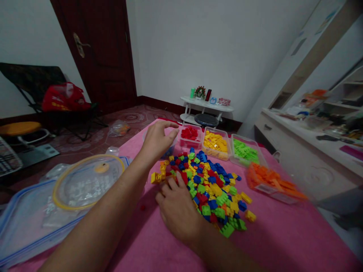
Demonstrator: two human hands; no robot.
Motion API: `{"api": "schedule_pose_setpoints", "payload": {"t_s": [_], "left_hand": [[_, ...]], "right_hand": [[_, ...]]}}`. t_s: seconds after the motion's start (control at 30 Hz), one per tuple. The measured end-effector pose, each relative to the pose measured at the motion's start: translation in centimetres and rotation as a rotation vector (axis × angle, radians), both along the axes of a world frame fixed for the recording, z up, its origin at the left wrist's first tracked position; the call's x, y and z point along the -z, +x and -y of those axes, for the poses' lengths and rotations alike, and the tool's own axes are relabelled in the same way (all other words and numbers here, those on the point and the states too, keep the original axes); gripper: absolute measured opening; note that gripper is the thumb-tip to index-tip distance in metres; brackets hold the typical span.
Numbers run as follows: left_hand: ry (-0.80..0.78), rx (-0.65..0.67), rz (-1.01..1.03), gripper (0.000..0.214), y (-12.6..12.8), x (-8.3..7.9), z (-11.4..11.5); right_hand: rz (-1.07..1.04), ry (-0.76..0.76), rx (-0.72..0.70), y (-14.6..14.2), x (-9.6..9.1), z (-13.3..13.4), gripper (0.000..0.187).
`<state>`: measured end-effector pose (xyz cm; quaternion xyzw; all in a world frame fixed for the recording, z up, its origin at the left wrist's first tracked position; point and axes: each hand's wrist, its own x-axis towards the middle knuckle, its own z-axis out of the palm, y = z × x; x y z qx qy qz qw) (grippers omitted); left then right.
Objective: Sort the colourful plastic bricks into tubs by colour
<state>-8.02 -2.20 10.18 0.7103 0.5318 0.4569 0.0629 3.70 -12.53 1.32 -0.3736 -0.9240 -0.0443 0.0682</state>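
Note:
My left hand [159, 140] hovers over a clear container with blue bricks [169, 152], its thumb and fingers apart and nothing seen in them. The hand partly covers that container. My right hand [179, 209] rests at the left edge of a mixed pile of toy building bricks [211, 187] in red, blue, green, yellow and orange. Its fingers are spread and slightly bent, their tips touching bricks. Just beyond those fingertips is a cluster of yellow bricks [159, 176]. A small red piece [143, 207] lies on the pink cloth left of the right hand.
Along the far side stand clear containers of red bricks [189, 133], yellow bricks [216, 142] and green bricks [245, 151]. One with orange bricks [273, 181] is at the right. A round yellow-rimmed lid [55, 196] lies on a blue-edged lid [17, 230] at the left.

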Motion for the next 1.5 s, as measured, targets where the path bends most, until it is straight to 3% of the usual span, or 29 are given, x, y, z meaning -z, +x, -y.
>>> {"api": "schedule_pose_setpoints", "payload": {"t_s": [0.17,0.27,0.33,0.43,0.53,0.63,0.73,0.97,1.2,1.33,1.5], "left_hand": [[0.021,0.016,0.044,0.023,0.0,-0.1,0.0],[0.046,0.030,0.083,0.023,0.3,-0.1,0.1],[0.052,0.037,0.098,0.022,0.5,-0.1,0.2],[0.046,0.040,0.108,0.022,0.7,-0.1,0.4],[0.043,0.056,0.108,0.021,0.9,-0.1,0.5],[0.032,0.087,0.101,0.020,1.2,0.2,0.4],[0.010,0.103,0.101,0.020,1.5,0.6,0.1],[-0.064,0.174,0.028,0.022,2.3,1.5,0.0],[-0.233,0.371,-0.141,0.024,3.4,3.9,-0.5],[-0.286,0.349,-0.170,0.029,3.6,6.1,-1.1],[-0.357,0.361,-0.296,0.022,4.0,8.0,-1.1]], "right_hand": [[0.175,-0.032,0.303,1.1,-3.0,-1.4,0.017],[0.131,-0.029,0.307,-0.2,-3.8,-1.0,0.023],[0.029,-0.040,0.202,-1.8,-3.0,-0.4,0.031],[-0.084,-0.073,0.099,-4.4,-0.4,0.0,0.057],[-0.080,-0.106,0.163,-6.2,2.0,-1.2,0.067],[-0.037,-0.110,0.281,-6.3,2.7,-3.3,0.051],[0.021,-0.070,0.292,-4.8,1.6,-4.2,0.033],[0.109,-0.135,0.395,1.8,-2.3,-3.0,0.020],[-0.216,-0.205,0.444,8.8,-3.6,-2.2,0.026],[-0.375,-0.277,0.478,11.4,-4.2,-2.4,0.030],[-0.483,-0.228,0.577,13.2,-4.8,-3.1,0.034]]}}
